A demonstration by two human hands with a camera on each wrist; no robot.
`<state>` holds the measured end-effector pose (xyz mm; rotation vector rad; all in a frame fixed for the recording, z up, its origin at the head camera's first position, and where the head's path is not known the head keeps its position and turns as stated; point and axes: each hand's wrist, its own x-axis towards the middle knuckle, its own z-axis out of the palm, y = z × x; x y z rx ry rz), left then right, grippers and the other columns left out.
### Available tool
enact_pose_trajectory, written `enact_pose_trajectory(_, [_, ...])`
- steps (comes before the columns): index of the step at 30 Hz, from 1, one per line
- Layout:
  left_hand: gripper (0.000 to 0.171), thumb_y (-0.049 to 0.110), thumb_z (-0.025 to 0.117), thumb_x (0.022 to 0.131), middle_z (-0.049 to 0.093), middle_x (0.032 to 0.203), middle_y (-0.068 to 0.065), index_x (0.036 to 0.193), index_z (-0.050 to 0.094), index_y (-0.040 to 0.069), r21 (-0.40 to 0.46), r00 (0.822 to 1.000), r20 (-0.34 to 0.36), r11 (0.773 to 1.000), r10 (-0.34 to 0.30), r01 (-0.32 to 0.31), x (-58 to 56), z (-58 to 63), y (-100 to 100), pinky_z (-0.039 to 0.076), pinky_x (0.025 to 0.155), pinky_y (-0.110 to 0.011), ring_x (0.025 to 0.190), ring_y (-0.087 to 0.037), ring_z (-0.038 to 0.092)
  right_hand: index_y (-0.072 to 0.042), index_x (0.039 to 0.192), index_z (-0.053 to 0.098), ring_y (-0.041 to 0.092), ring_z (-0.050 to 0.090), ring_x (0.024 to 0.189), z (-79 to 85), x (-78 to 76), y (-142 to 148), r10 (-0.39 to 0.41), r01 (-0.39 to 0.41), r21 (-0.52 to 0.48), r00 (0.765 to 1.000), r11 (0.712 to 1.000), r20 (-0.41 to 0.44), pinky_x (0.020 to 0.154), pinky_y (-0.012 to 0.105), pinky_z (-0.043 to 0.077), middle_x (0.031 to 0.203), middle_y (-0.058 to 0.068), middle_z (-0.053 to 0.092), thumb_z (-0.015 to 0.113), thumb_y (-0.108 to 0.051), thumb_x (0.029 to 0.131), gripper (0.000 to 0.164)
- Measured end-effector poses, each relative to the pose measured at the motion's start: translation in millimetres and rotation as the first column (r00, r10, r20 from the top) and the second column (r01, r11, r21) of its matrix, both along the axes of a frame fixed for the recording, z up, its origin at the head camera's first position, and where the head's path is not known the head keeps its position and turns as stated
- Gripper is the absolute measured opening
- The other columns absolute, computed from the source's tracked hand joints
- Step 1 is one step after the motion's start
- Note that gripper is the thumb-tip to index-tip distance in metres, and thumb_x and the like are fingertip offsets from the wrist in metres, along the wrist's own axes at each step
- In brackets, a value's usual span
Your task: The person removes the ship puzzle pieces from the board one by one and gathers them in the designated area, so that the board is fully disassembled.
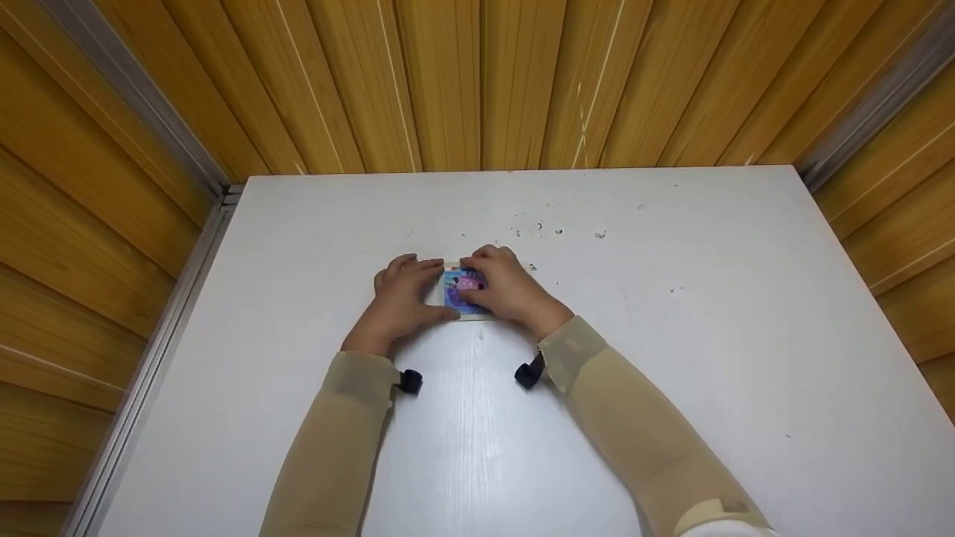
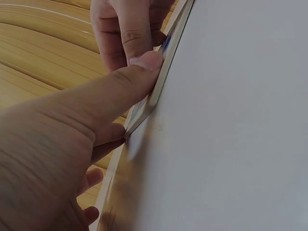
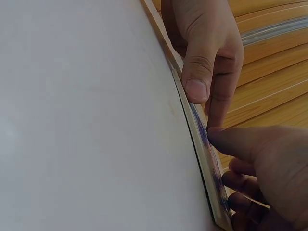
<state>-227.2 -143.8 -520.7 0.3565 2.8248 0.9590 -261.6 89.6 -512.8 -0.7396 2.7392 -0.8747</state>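
Note:
A small flat board [image 1: 453, 300] with a pale rim and a blue, purple and pink picture lies on the white table, between both hands. My left hand [image 1: 403, 298] grips its left part, thumb on the near edge and forefinger at the far edge. On the right side, my right hand [image 1: 511, 287] holds the board, its thumb on the picture and a finger at the far edge. In the left wrist view the board [image 2: 158, 89] appears edge-on under the left thumb. The right wrist view shows the right thumb touching the picture surface. Fingers hide much of the picture.
The white table [image 1: 671, 358] has dark scuff marks [image 1: 539, 226] beyond the hands. Wood-patterned walls [image 1: 515, 82] stand behind and at both sides, with a metal rail [image 1: 149, 373] along the left edge. A small black device [image 1: 410, 381] sits at each wrist.

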Motion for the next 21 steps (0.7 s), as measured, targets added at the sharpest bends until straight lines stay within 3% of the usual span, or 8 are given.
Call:
enact_pose_trajectory(6, [0.092, 0.049, 0.097, 0.088, 0.055, 0.175, 0.001, 0.164, 0.061, 0.013, -0.009, 1.0, -0.008, 1.0, -0.001, 0.001, -0.2, 0.1, 0.4, 0.011, 0.139, -0.065, 0.173, -0.036, 0.025, -0.008, 0.146, 0.074, 0.039, 0.056, 0.133, -10.5, -11.4, -8.8, -0.059, 0.059, 0.007, 0.998, 0.998, 0.037, 0.117, 0.051, 0.048, 0.149, 0.018, 0.063, 0.087, -0.036, 0.099, 0.056])
enact_pose_trajectory(9, [0.089, 0.05, 0.094, 0.091, 0.054, 0.176, 0.001, 0.165, 0.06, 0.013, -0.01, 1.0, -0.006, 1.0, -0.006, 0.006, 0.5, -0.5, 0.2, 0.012, 0.139, -0.064, 0.173, -0.035, 0.025, -0.007, 0.142, 0.074, 0.04, 0.057, 0.133, -4.4, -12.7, -13.7, -0.085, 0.083, 0.027, 0.993, 0.996, 0.086, 0.118, 0.052, 0.048, 0.148, 0.019, 0.064, 0.089, -0.033, 0.097, 0.054])
enact_pose_trajectory(13, [0.08, 0.05, 0.086, 0.099, 0.055, 0.176, 0.001, 0.165, 0.059, 0.014, -0.011, 1.0, -0.019, 1.0, -0.013, 0.012, 0.2, -2.8, -0.4, 0.012, 0.139, -0.064, 0.173, -0.035, 0.026, -0.003, 0.143, 0.071, 0.039, 0.056, 0.138, 18.8, -3.8, -20.2, -0.113, 0.101, 0.081, 0.982, 0.992, 0.15, 0.123, 0.053, 0.048, 0.149, 0.021, 0.062, 0.088, -0.03, 0.099, 0.054])
enact_pose_trajectory(21, [0.077, 0.048, 0.085, 0.101, 0.055, 0.175, 0.002, 0.165, 0.059, 0.015, -0.026, 1.0, -0.02, 1.0, -0.007, 0.006, -1.0, -3.7, -1.6, 0.013, 0.138, -0.064, 0.172, -0.035, 0.027, -0.001, 0.141, 0.069, 0.037, 0.056, 0.137, 25.5, -3.9, -25.7, -0.123, 0.103, 0.116, 0.977, 0.988, 0.176, 0.124, 0.053, 0.049, 0.146, 0.021, 0.061, 0.085, -0.027, 0.1, 0.051])
